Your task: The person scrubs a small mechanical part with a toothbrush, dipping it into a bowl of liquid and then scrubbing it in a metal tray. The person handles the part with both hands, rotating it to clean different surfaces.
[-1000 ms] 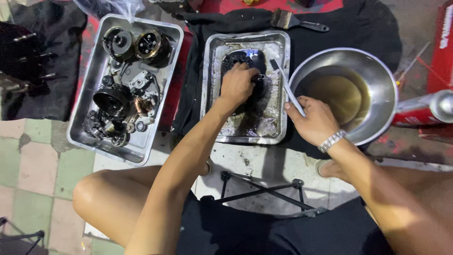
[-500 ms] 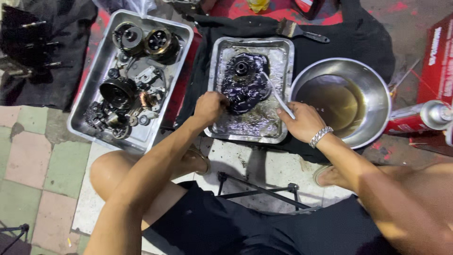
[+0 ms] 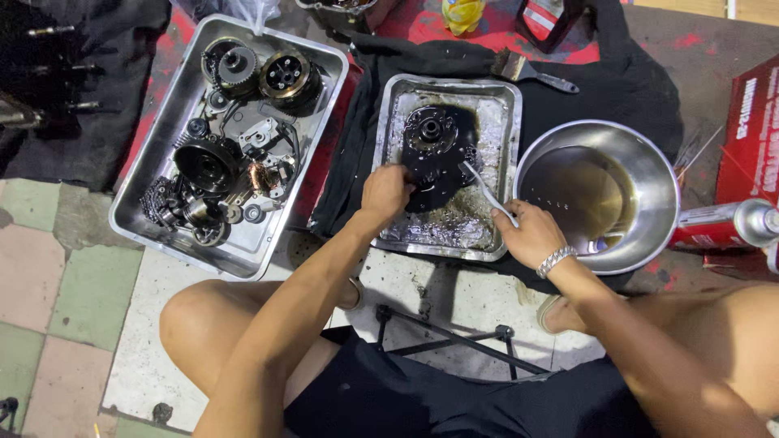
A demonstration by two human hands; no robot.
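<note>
At frame centre, the left hand (image 3: 385, 191) gripped the black oily engine cover (image 3: 436, 156) in the steel tray (image 3: 508, 105); the right hand (image 3: 531, 234) clasped a white brush (image 3: 485, 191), apparently touching it.

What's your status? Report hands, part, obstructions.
Left hand grips black greasy engine part at its edge in small tray. Right hand holds white brush on it. Nothing blocking.

Glossy oily black metal cover (image 3: 434, 158) in grimy shiny steel tray (image 3: 509, 97)
</note>
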